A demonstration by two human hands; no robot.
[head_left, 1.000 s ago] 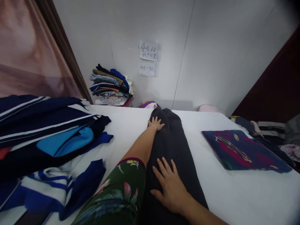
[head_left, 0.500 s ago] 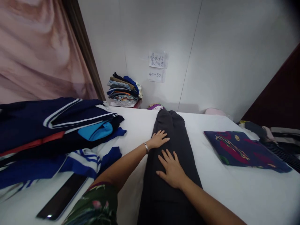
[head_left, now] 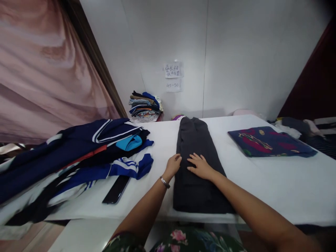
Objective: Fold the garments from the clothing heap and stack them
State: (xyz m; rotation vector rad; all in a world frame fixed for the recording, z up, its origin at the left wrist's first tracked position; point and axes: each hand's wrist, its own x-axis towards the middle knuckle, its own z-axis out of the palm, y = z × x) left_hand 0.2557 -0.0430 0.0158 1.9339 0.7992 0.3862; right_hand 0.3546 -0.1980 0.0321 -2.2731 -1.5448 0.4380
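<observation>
A long, folded dark grey garment lies lengthwise on the white table in front of me. At its left edge, my left hand has its fingers curled together, pinching the cloth there. A bracelet circles that wrist. My right hand rests flat on the upper face of the garment, fingers spread. The far end of the garment is rounded and bunched, close to the wall side of the table. Which kind of garment it is cannot be told.
Left, a loose heap of navy and blue clothes partly covers a phone. A folded patterned navy garment lies right on the white table. Behind stands a stack of folded clothes; handwritten paper signs hang on the wall.
My left hand has drawn back from the garment's upper face to its left edge, its fingers now curled. The right hand stays flat on it. My view has pulled back, showing the table's front edge.
</observation>
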